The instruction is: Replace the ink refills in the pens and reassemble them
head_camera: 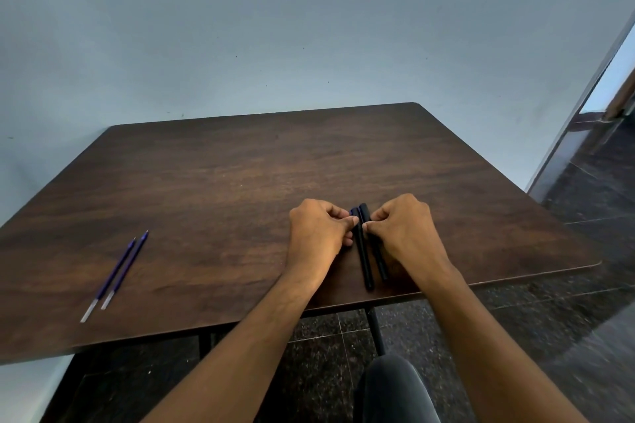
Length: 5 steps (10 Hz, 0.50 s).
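Note:
Two dark capped pens lie side by side on the brown wooden table [240, 165], pointing toward its near edge. My left hand [318, 233] pinches the upper part of the left pen [364, 261] with thumb and fingertips. On the other side, my right hand [403, 230] pinches the right pen [380, 261] near its cap. Both pens rest on the tabletop. Two blue ink refills [118, 271] with clear ends sit parallel at the table's left, far from both hands.
The table's near edge runs just below the pens, and its right corner [598, 264] is close by. A pale blue wall stands behind the table. Dark tiled floor [584, 319] lies to the right and below, with my knee [391, 385] under the table edge.

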Motion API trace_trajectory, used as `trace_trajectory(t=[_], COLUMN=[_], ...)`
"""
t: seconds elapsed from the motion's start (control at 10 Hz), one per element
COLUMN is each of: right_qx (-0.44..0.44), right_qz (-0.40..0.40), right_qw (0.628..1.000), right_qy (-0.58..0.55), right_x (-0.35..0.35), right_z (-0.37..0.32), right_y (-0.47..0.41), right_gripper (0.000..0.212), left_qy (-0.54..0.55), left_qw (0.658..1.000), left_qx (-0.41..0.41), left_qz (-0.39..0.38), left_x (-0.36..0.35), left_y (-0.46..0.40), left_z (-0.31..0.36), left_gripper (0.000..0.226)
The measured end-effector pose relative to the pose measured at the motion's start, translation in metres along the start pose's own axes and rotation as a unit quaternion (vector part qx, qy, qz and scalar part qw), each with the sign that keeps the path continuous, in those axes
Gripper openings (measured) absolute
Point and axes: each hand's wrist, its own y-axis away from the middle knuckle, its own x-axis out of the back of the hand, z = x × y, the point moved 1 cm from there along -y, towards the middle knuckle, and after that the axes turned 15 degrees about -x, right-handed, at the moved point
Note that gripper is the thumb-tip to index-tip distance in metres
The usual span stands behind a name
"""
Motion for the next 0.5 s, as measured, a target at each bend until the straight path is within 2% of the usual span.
trace_trajectory(t=[0.3,0.5], right_qx=[0.003,0.035], right_qz=[-0.001,0.022], right_qw=[1.000,0.999], right_qy=[0.019,0.006], right_x=[-0.004,-0.005], right_z=[-0.002,-0.006], right_y=[-0.005,0.004], right_gripper=[0.024,0.027], left_qy=[0.007,0.045], left_qw=[1.000,0.997], left_qx=[-0.018,0.007], left_qz=[-0.001,-0.056], left_x=[-0.001,0.011], left_y=[0.000,-0.004], left_z=[-0.004,0.001], left_gripper=[0.015,0.006])
